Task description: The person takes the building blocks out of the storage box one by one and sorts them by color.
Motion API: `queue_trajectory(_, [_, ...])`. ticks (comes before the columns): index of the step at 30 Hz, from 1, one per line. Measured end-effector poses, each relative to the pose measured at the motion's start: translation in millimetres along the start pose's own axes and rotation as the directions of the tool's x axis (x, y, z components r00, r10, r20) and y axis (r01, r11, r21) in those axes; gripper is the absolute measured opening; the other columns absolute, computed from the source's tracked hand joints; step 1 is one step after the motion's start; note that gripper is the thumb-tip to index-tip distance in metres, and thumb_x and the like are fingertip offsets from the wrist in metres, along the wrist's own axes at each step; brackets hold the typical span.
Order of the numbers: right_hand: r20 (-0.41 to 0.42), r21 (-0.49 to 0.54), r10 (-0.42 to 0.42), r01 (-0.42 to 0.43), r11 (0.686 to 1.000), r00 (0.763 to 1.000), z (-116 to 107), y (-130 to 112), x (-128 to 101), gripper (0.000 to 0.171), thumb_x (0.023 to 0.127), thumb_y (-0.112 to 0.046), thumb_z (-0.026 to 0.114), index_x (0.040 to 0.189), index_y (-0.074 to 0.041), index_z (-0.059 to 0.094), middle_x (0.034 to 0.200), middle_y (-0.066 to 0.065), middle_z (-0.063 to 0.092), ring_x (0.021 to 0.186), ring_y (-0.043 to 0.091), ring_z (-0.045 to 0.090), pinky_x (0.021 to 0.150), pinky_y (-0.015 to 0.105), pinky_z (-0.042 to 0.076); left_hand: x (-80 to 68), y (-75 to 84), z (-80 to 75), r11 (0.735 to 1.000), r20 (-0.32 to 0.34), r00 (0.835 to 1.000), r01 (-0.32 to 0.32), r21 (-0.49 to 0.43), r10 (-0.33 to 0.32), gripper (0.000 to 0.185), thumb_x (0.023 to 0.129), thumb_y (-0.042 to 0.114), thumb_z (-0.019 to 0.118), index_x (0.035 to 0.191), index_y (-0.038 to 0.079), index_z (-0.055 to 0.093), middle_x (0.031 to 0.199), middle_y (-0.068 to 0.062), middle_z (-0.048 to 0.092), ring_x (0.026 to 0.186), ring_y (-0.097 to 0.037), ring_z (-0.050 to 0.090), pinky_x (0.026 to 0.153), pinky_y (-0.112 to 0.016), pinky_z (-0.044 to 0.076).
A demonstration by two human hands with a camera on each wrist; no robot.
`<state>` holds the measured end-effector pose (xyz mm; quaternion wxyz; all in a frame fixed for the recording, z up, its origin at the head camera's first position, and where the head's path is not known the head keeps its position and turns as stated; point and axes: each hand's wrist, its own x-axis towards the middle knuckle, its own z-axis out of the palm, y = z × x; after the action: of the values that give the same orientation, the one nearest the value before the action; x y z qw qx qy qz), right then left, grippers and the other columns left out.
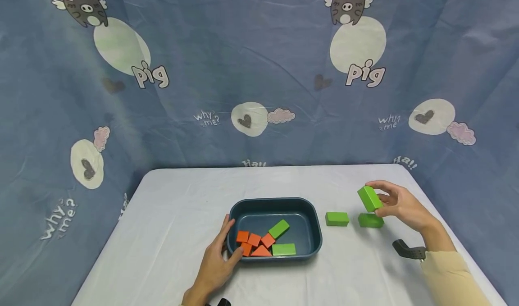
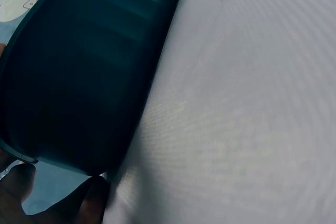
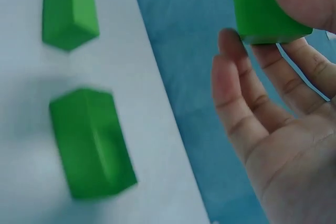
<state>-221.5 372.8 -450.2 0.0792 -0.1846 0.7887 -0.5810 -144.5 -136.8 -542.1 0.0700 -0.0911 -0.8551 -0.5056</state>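
Observation:
My right hand (image 1: 399, 204) pinches a green rectangular block (image 1: 370, 198) between thumb and fingers, raised above the table. Below it lies another green block (image 1: 371, 220), and a third green block (image 1: 337, 219) sits to the left, nearer the tray. The right wrist view shows the held block at the top, with the two lying blocks off to the left. A dark blue-green tray (image 1: 275, 202) is gripped at its left end by my left hand (image 1: 215, 263), thumb over the near-left rim. Inside are two green blocks (image 1: 284, 249) and several orange blocks (image 1: 254, 239), one triangular.
A white-covered table (image 1: 162, 207) carries everything. Behind it hangs a blue curtain (image 1: 259, 71) printed with pigs and clouds. A black band (image 1: 407, 250) sticks out by the right wrist, beside a cream sleeve (image 1: 450, 274).

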Motion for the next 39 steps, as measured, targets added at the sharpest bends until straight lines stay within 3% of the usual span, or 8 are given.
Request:
queue_trajectory(12, [-0.156, -0.128, 0.083, -0.103, 0.986, 0.984, -22, 25, -40, 0.067, 0.083, 0.007, 0.074, 0.144, 0.001, 0.048, 0.131, -0.019, 0.055, 0.111, -0.003, 0.058, 0.082, 0.023, 0.056, 0.3, 3.6, 2.5, 0.999, 0.002, 1.0, 0.02, 0.025, -0.02, 0.074, 0.096, 0.036, 0.072, 0.158, 0.015, 0.038, 0.167, -0.007, 0.024, 0.145, -0.026, 0.037, 0.105, -0.044, 0.048])
queue_trajectory(22, [-0.198, -0.157, 0.158, -0.19, 0.969, 0.968, -32, 42, -63, 0.069, 0.084, 0.002, 0.076, 0.145, 0.007, 0.044, 0.128, -0.017, 0.053, 0.104, 0.0, 0.061, 0.078, 0.024, 0.056, -0.5, 5.0, 2.5, 1.0, 0.0, 1.0, 0.004, 0.027, -0.004, 0.074, 0.096, 0.033, 0.073, 0.158, 0.014, 0.038, 0.167, -0.007, 0.023, 0.145, -0.027, 0.037, 0.104, -0.044, 0.049])
queue_trajectory(25, [-0.207, -0.167, 0.2, -0.237, 0.957, 0.957, -33, 47, -68, 0.072, 0.082, 0.002, 0.077, 0.146, 0.008, 0.044, 0.13, -0.012, 0.055, 0.104, -0.001, 0.061, 0.079, 0.024, 0.055, -0.5, 5.6, 2.0, 0.999, -0.003, 1.0, -0.002, 0.036, 0.002, 0.074, 0.096, 0.031, 0.072, 0.159, 0.013, 0.037, 0.167, -0.007, 0.023, 0.146, -0.027, 0.037, 0.105, -0.043, 0.048])
queue_trajectory(32, [-0.213, -0.217, 0.244, -0.289, 0.932, 0.946, -38, 57, -75, 0.074, 0.077, 0.005, 0.078, 0.144, 0.009, 0.047, 0.138, 0.025, 0.055, 0.105, 0.01, 0.063, 0.078, 0.022, 0.053, -0.4, 6.6, 2.3, 0.999, -0.004, 1.0, -0.009, 0.042, 0.009, 0.074, 0.096, 0.03, 0.072, 0.159, 0.014, 0.036, 0.168, -0.007, 0.023, 0.145, -0.026, 0.039, 0.103, -0.044, 0.05])
queue_trajectory(39, [-0.232, -0.241, 0.293, -0.347, 0.906, 0.927, -39, 62, -76, 0.076, 0.074, 0.004, 0.079, 0.144, 0.006, 0.049, 0.138, 0.027, 0.055, 0.109, 0.019, 0.061, 0.079, 0.021, 0.05, -0.4, 6.4, 5.2, 0.998, -0.001, 1.0, 0.002, 0.063, -0.002, 0.075, 0.096, 0.032, 0.072, 0.16, 0.015, 0.036, 0.168, -0.008, 0.022, 0.145, -0.029, 0.038, 0.104, -0.046, 0.049])
